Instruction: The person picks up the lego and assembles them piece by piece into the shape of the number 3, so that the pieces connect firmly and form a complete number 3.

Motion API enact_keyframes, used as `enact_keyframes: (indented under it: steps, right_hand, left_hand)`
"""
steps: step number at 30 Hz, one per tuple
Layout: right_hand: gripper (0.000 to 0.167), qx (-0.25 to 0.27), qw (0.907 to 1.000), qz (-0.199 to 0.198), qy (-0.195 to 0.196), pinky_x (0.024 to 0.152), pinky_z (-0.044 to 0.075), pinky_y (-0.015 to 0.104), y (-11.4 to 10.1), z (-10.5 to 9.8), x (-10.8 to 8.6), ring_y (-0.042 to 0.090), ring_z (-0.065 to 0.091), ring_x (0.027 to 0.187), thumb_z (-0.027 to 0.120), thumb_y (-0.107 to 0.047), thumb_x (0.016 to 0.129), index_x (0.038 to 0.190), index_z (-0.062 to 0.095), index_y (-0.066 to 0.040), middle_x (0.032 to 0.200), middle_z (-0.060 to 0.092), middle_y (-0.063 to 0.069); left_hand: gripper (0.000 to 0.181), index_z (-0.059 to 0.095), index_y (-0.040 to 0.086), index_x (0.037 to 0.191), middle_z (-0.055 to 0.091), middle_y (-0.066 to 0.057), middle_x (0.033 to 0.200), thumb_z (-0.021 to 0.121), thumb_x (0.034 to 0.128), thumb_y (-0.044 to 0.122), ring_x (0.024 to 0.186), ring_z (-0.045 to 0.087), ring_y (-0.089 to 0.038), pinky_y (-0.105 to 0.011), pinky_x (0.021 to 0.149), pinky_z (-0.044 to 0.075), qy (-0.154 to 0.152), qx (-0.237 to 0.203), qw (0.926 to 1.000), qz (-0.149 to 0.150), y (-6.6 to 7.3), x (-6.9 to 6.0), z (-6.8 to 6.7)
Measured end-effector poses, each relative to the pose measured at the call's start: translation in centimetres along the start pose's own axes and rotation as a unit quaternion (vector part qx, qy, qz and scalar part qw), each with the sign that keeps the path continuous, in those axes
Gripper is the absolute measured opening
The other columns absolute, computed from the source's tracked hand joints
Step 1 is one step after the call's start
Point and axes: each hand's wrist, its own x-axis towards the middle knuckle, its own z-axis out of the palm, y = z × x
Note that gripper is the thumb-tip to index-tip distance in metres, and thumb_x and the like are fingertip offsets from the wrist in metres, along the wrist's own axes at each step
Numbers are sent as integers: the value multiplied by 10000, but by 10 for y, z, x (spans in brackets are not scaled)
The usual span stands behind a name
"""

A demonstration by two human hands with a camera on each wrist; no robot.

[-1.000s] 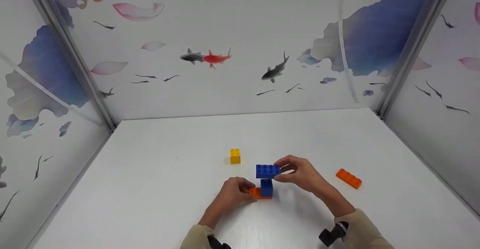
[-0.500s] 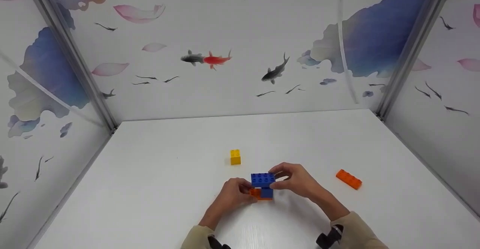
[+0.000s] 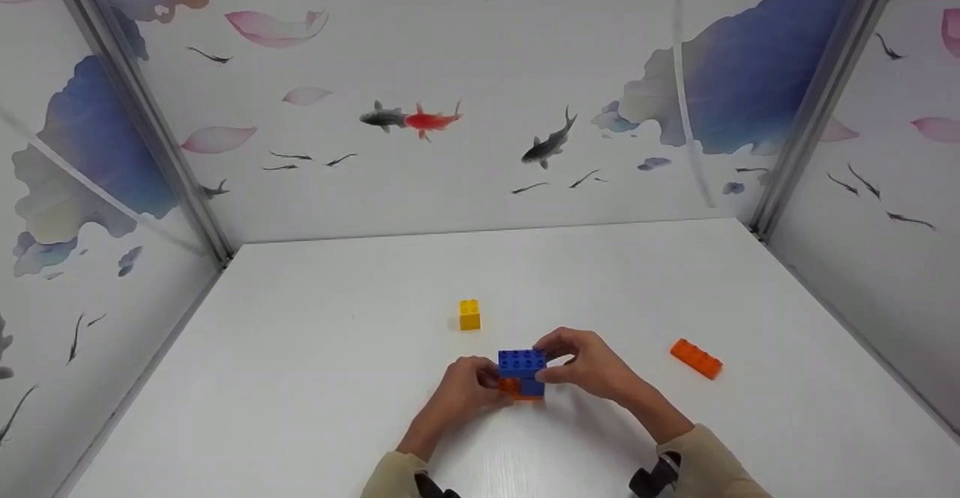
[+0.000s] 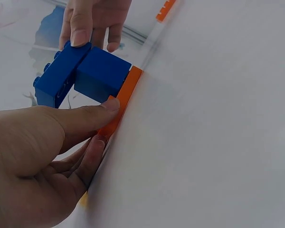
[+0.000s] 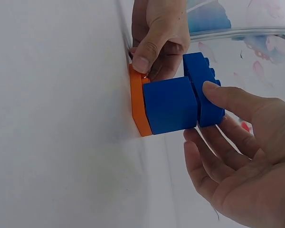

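Observation:
My left hand pinches the left end of a flat orange building brick that lies on the table. On the brick's right end stands a taller blue block. My right hand holds a wide blue brick by its right end, thumb in front and fingers behind. This wide brick sits over the taller block and overhangs to the left, above the orange brick. A thin gap shows between the two blue pieces in the right wrist view, so I cannot tell whether they are joined.
A small yellow brick stands on the white table, farther back and left of the stack. Off to the right lies another flat orange brick. Printed wall panels close in the back and both sides.
My right hand has moved down and to the left, bringing the wide blue brick from above the taller block onto it. The left hand has stayed on the orange brick.

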Motion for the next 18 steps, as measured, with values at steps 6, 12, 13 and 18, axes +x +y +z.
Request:
enact_keyframes:
  steps: [6, 12, 13, 18]
  right_hand:
    - [363, -84, 9999, -81, -19, 916, 592, 398, 1, 1, 2, 240, 664, 1074, 809, -201, 843, 1170, 697, -90, 1149, 715, 92]
    - [353, -201, 9998, 29, 29, 910, 599, 394, 2, 2, 2, 233, 676, 1059, 821, -195, 829, 1161, 728, -117, 1144, 724, 74]
    - [352, -219, 9998, 14, 31, 908, 600, 393, 2, 1, 2, 232, 678, 1056, 823, -193, 827, 1159, 732, -120, 1142, 726, 72]
    - [342, -302, 9994, -138, 67, 887, 607, 389, 0, 1, 2, 233, 691, 1036, 832, -163, 811, 1140, 751, -122, 1113, 731, 64]
  left_hand:
    - [264, 737, 2, 1042, 733, -69, 941, 825, 815, 104, 824, 605, -153, -338, 821, 567, -17, -33, 10000, 61, -2, 0, -1]
    - [261, 749, 7, 1048, 726, -61, 940, 819, 826, 126, 808, 593, -150, -313, 804, 562, -21, 3, 10000, -7, -2, 0, 1]
    - [256, 752, 7, 1044, 722, -61, 939, 818, 827, 126, 806, 588, -150, -307, 799, 559, -18, 23, 10000, -1, -2, 0, 1]
    - [231, 748, 9, 1029, 703, -61, 929, 812, 830, 109, 820, 572, -164, -321, 801, 557, 2, 155, 9999, -3, 1, 0, 0]
